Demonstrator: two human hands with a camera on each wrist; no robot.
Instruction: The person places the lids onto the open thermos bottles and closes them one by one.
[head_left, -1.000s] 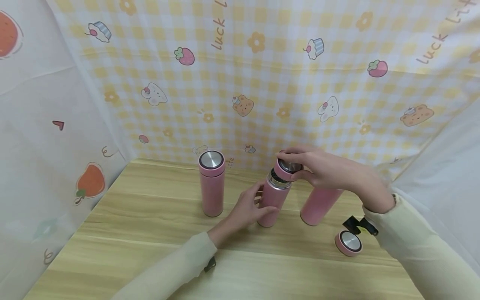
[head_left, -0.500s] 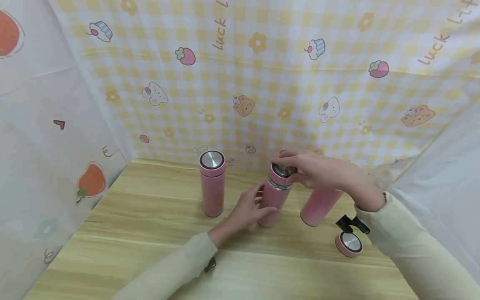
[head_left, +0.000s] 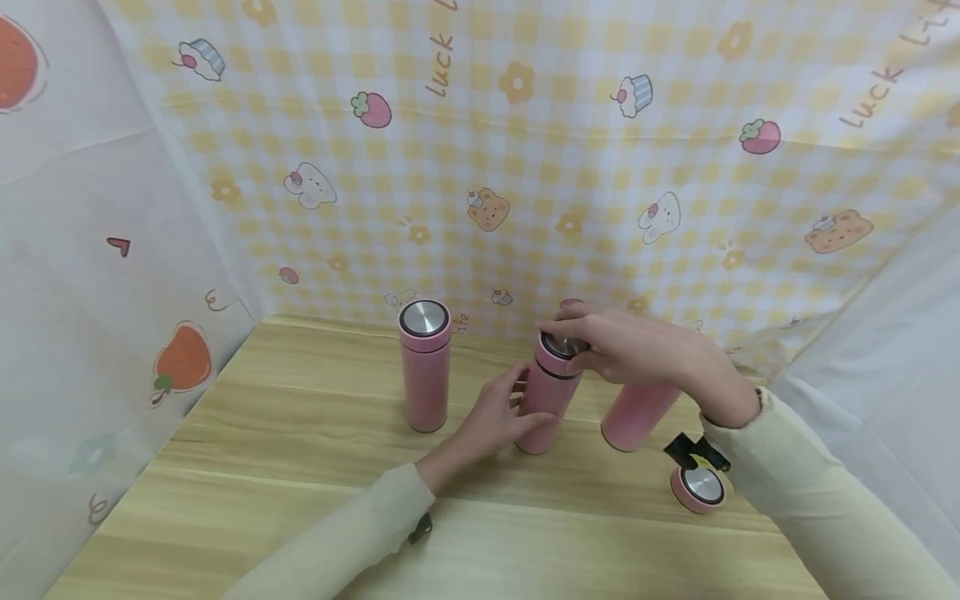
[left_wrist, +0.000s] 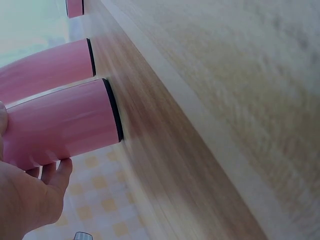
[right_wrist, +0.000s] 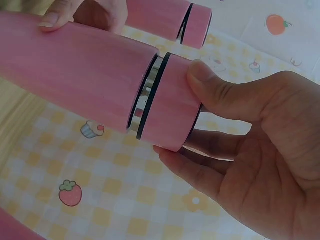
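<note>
In the head view a pink thermos bottle stands upright at the middle of the table, my left hand gripping its body. The left wrist view shows the thumb and fingers around the pink wall. On its mouth sits a pink lid with a steel top, and my right hand pinches that lid between thumb and fingers. A narrow steel band shows between lid and body in the right wrist view. Part of the lid's top is hidden under the right hand.
Left of the hands stands a lidded pink thermos. Another pink thermos stands to the right, its top hidden behind the right hand. A loose pink lid lies near the right forearm. A checked cloth hangs behind the wooden table.
My right hand has brought the lid left and down from a tilted position above the bottle's mouth onto it. Less of the steel neck shows. The left hand has stayed in place.
</note>
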